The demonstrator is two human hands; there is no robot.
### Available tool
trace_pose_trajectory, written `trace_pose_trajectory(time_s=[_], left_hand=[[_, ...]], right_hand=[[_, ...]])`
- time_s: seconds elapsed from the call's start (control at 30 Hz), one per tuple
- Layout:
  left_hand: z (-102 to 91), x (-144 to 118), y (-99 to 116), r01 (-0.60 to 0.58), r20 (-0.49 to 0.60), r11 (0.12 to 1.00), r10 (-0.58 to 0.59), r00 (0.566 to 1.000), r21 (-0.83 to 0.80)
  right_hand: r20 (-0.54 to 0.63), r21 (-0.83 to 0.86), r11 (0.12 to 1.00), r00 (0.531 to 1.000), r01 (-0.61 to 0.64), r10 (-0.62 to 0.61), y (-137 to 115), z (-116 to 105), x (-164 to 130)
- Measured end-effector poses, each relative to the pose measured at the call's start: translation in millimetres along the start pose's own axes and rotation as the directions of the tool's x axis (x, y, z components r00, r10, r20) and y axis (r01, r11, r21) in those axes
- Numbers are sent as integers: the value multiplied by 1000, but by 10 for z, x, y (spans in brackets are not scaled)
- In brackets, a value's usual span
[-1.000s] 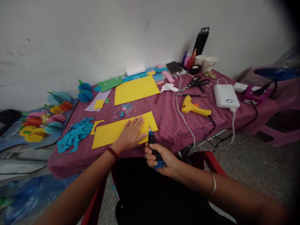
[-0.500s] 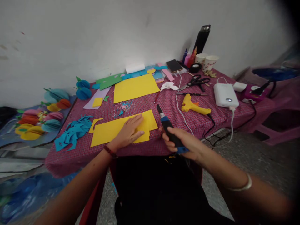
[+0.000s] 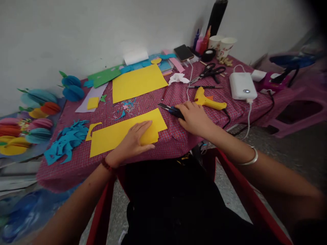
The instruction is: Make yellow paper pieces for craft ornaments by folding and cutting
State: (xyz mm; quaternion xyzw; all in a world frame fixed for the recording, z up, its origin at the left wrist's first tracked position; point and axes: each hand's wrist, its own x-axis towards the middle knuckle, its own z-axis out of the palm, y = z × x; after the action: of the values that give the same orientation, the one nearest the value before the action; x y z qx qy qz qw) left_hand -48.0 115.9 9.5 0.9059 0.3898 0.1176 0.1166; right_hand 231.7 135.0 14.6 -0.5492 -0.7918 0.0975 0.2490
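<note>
Stretching out beneath the left hand (image 3: 131, 140), a long yellow sheet (image 3: 106, 141) looks flat and smooth, its left end squared off; at its right end more yellow pieces (image 3: 151, 135) show, the edges stepping out unevenly. Further right is a utility knife (image 3: 174, 111), dark-handled with some blue on it, its blade (image 3: 163, 107) bared.

As for where they lie, blue scraps (image 3: 66, 141) are heaped well to the left of the left hand, with a curved yellow offcut (image 3: 90, 132) between, just beside the sheet's left end. The left hand rests flat on the yellow paper, fingers straight and close together, thumb set apart towards the right. Beyond that hand lies a larger yellow sheet (image 3: 139, 84). The knife is just in front and to the left of the right hand (image 3: 194, 119), its handle between that hand's thumb and curled fingers, low over the checked tablecloth (image 3: 176, 136). The hands are well apart. A yellow glue gun (image 3: 211, 101) lies near, just beyond the right hand.

Half a second ago, the left hand was pressing the paper just the same, while the right held the knife up, blade tilted skyward; now knife and hand are farther forward, the blade pointing left.
</note>
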Motion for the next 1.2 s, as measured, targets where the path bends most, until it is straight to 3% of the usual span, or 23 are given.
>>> trace_pose_trajectory(time_s=[0.07,0.23,0.3,0.37,0.47,0.57,0.63,0.67,0.8,0.87,0.97,1.07,1.13,1.2], left_hand=[[-11,-4,-26,21,-19,998,-23,1000,-67],[-76,0,-40,74,-89,932,-112,990,-355],[-90,-10,-47,128,-114,884,-198,974,-449],[-87,-26,-64,223,-134,816,-343,930,-533],[-63,-44,-99,273,-129,583,-555,822,-765],[-39,-54,-127,139,-88,265,-692,717,-954],[-27,-61,-134,68,-68,156,-728,682,-985],[-21,-65,-134,57,-58,134,-723,688,-989],[17,-82,-133,87,-30,151,-639,769,-985],[37,-89,-144,94,-29,171,-603,797,-981],[53,-91,-165,95,-40,200,-578,815,-975],[39,-92,-169,136,-95,341,-582,808,-930],[16,-93,-156,174,-143,463,-572,808,-869],[-12,-92,-137,204,-147,526,-549,822,-825]], right_hand=[[-16,-9,998,998,63,-63,-90,5,-62],[-66,182,953,970,243,-235,-308,72,-221],[-82,251,918,952,307,-296,-381,142,-239],[-43,293,877,921,381,-386,-443,225,-232],[69,264,854,875,448,-480,-511,353,-215],[145,191,871,864,453,-482,-561,433,-222],[172,178,876,863,448,-476,-591,428,-228],[170,191,878,866,438,-469,-603,405,-224],[26,222,929,950,297,-310,-550,206,-132],[-52,84,981,984,177,-173,-439,93,-48],[5,-246,969,1000,21,-20,-214,-14,68],[88,-376,926,994,-26,63,-52,-62,110],[69,-332,943,995,-40,66,-25,-117,74],[91,-74,994,992,-76,83,-60,-205,-12]])
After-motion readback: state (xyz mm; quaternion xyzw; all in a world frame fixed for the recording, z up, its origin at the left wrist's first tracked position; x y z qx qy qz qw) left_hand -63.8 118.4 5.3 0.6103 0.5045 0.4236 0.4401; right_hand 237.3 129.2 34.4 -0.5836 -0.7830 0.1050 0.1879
